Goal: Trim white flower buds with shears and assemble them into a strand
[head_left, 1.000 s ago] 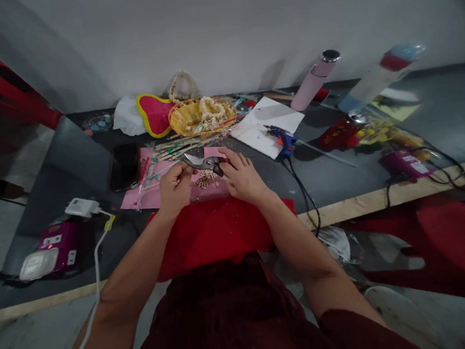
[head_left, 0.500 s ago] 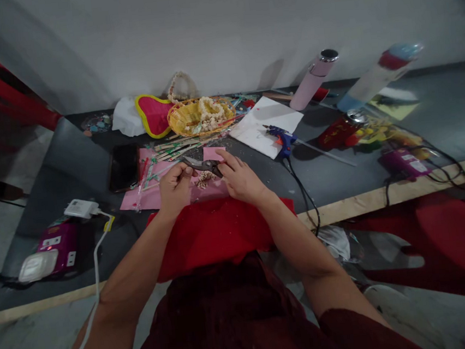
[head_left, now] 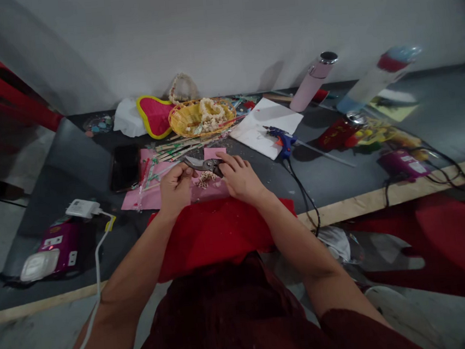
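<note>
Shears of dark curved metal (head_left: 204,166), gripped by the right hand (head_left: 241,178) near small pale pieces (head_left: 205,180), have tilted since a second ago, perhaps to snip beside the left hand (head_left: 175,187), its fingertips closed, contents unclear.

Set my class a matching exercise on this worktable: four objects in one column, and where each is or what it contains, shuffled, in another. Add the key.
Objects
1. Dark metal pruning shears
2. Yellow oval woven basket
3. Blue plastic glue gun
4. Black rectangular phone

Places or states
A. Nozzle over the white sheet
B. Lying beside the left side of the large pink sheet
C. Held in the right hand
D. Containing a cream-coloured strand

Pairs: 1-C, 2-D, 3-A, 4-B
</note>
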`<state>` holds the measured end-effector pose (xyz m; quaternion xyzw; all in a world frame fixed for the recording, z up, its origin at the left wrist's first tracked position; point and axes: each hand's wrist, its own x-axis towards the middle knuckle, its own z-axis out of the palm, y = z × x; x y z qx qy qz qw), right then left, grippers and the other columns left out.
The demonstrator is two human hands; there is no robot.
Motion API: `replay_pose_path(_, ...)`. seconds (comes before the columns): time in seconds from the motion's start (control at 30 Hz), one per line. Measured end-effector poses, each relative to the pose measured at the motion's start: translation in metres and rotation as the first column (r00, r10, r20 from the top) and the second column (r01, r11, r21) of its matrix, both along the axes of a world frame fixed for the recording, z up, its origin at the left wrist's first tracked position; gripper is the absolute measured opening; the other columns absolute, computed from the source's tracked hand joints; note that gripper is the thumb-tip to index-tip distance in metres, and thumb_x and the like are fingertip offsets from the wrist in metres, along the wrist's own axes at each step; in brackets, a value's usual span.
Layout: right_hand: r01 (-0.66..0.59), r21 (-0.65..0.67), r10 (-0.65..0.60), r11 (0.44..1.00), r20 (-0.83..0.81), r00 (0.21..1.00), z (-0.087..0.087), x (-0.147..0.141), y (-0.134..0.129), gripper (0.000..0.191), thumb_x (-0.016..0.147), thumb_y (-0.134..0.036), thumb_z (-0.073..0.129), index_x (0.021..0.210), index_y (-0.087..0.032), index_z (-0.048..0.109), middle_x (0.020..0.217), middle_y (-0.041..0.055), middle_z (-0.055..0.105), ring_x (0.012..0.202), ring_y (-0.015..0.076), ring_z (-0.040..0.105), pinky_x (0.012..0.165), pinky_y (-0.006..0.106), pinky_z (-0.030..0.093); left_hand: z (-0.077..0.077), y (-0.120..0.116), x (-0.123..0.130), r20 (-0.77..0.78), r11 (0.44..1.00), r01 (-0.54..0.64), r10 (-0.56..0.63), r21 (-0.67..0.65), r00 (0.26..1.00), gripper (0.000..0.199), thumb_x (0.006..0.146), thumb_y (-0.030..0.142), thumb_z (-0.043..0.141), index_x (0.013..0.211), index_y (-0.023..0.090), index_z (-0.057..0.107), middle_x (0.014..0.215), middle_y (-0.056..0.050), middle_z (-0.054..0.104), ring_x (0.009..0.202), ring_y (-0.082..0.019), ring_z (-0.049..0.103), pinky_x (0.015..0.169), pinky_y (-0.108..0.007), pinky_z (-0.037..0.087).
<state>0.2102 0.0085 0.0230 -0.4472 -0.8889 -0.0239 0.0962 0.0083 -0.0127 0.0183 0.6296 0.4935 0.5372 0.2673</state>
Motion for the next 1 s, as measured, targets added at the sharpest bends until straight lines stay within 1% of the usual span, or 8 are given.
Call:
replay_pose_path(0.27, 0.009, -0.013, -0.009, 1.000, 0.004, 1.000, 0.0015, -0.0003, -0.0006, 0.035, 0.090, -0.019, 0.038, 0.123, -0.016, 0.050, 0.153, 0.0094, 0.030, 0.119, 0.0306, 0.042, 0.089, 0.044, 0.043, 0.0043, -0.0009, 0.0010, -0.008, 1.000, -0.006, 0.005, -0.022, 1.000, 0.023, 0.089, 0.027, 0.050, 0.070, 0.018, 0.061, 0.066, -0.001, 0.058, 0.062, -0.012, 0.051, 0.058, -0.024, 0.038)
replay_pose_path(0.43, 0.014, -0.015, -0.014, 1.000, 0.019, 1.000, 0.0042, -0.0005, -0.0022, 0.035, 0.089, -0.017, 0.037, 0.121, -0.016, 0.050, 0.153, 0.0101, 0.028, 0.117, 0.0311, 0.045, 0.089, 0.045, 0.044, 0.0021, -0.0001, 0.0001, -0.013, 0.999, -0.016, 0.016, -0.029, 1.000, 0.025, 0.089, 0.031, 0.051, 0.070, 0.018, 0.061, 0.066, -0.001, 0.058, 0.061, -0.012, 0.050, 0.058, -0.025, 0.038)
replay_pose_path(0.53, 0.008, -0.021, -0.008, 1.000, 0.021, 1.000, 0.0051, -0.0010, -0.0027, 0.033, 0.089, -0.018, 0.038, 0.118, -0.016, 0.052, 0.153, 0.0101, 0.031, 0.113, 0.0313, 0.047, 0.087, 0.046, 0.045, 0.0000, 0.0008, -0.0007, -0.005, 0.999, -0.021, 0.021, -0.032, 1.000, 0.026, 0.089, 0.032, 0.051, 0.069, 0.018, 0.061, 0.065, 0.000, 0.057, 0.060, -0.011, 0.048, 0.057, -0.024, 0.036)
replay_pose_path(0.63, 0.002, -0.036, -0.002, 0.999, -0.008, 1.000, 0.0042, -0.0012, -0.0026, 0.032, 0.088, -0.020, 0.040, 0.117, -0.016, 0.053, 0.151, 0.0110, 0.034, 0.113, 0.0310, 0.048, 0.089, 0.046, 0.044, -0.0005, 0.0016, -0.0016, 0.018, 0.999, -0.021, 0.021, -0.036, 1.000, 0.025, 0.088, 0.032, 0.052, 0.069, 0.018, 0.061, 0.064, 0.000, 0.057, 0.059, -0.011, 0.048, 0.057, -0.024, 0.036)
replay_pose_path(0.73, -0.005, -0.048, 0.001, 0.999, -0.075, 0.997, 0.0013, -0.0012, -0.0018, 0.043, 0.086, -0.023, 0.044, 0.128, -0.013, 0.048, 0.147, 0.0139, 0.039, 0.115, 0.0308, 0.047, 0.092, 0.046, 0.043, 0.0005, 0.0022, -0.0027, 0.021, 0.999, -0.027, 0.028, -0.037, 0.999, 0.024, 0.088, 0.032, 0.052, 0.071, 0.018, 0.061, 0.066, 0.000, 0.058, 0.061, -0.011, 0.049, 0.058, -0.024, 0.036)
replay_pose_path(0.8, -0.002, -0.050, -0.004, 0.999, -0.112, 0.994, -0.0005, -0.0012, -0.0011, 0.057, 0.086, -0.025, 0.045, 0.140, -0.012, 0.036, 0.143, 0.0154, 0.043, 0.117, 0.0312, 0.047, 0.093, 0.047, 0.043, 0.0012, 0.0020, -0.0032, 0.011, 0.999, -0.033, 0.033, -0.037, 0.999, 0.024, 0.088, 0.032, 0.052, 0.071, 0.017, 0.061, 0.066, -0.001, 0.059, 0.060, -0.011, 0.048, 0.057, -0.024, 0.036)
replay_pose_path(0.87, 0.004, -0.050, -0.010, 0.999, -0.115, 0.993, -0.0015, -0.0015, -0.0004, 0.065, 0.086, -0.025, 0.045, 0.147, -0.013, 0.026, 0.142, 0.0154, 0.044, 0.118, 0.0318, 0.046, 0.094, 0.048, 0.042, 0.0012, 0.0016, -0.0033, 0.000, 0.999, -0.031, 0.031, -0.040, 1.000, 0.024, 0.088, 0.032, 0.052, 0.071, 0.017, 0.061, 0.065, 0.000, 0.059, 0.058, -0.011, 0.046, 0.056, -0.024, 0.035)
replay_pose_path(1.0, 0.009, -0.049, -0.014, 0.999, -0.104, 0.994, -0.0015, -0.0015, 0.0007, 0.064, 0.085, -0.022, 0.045, 0.147, -0.017, 0.029, 0.143, 0.0135, 0.043, 0.120, 0.0309, 0.045, 0.096, 0.045, 0.043, -0.0016, 0.0015, -0.0028, 0.003, 0.999, -0.025, 0.025, -0.043, 1.000, 0.025, 0.088, 0.032, 0.052, 0.070, 0.017, 0.062, 0.062, 0.001, 0.056, 0.055, -0.010, 0.043, 0.054, -0.024, 0.032)
